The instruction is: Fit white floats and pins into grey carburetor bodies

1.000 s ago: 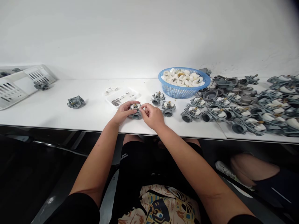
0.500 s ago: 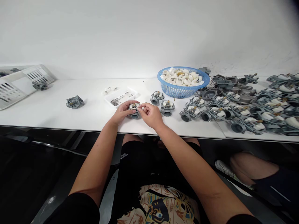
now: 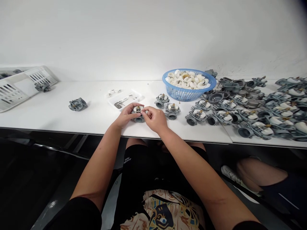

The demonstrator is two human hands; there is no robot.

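Fingers of the left hand [image 3: 126, 117] clamp a metal part [image 3: 138, 120] at the near side of the table [image 3: 103, 123]; those of the right hand [image 3: 155, 118] pinch together by its top, slightly farther left than a second ago, any held piece unclear. Beyond, a tray [image 3: 139, 96] holds thin pins [image 3: 122, 103]; farther right, a blue basket [image 3: 187, 95] brims with white pieces [image 3: 189, 83] before the far wall [image 3: 120, 38].

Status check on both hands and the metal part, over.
Left hand holding grey metal part with white insert. Right hand at its right edge, grip too small to tell. Hands partly cover it; white tray just beyond left hand.
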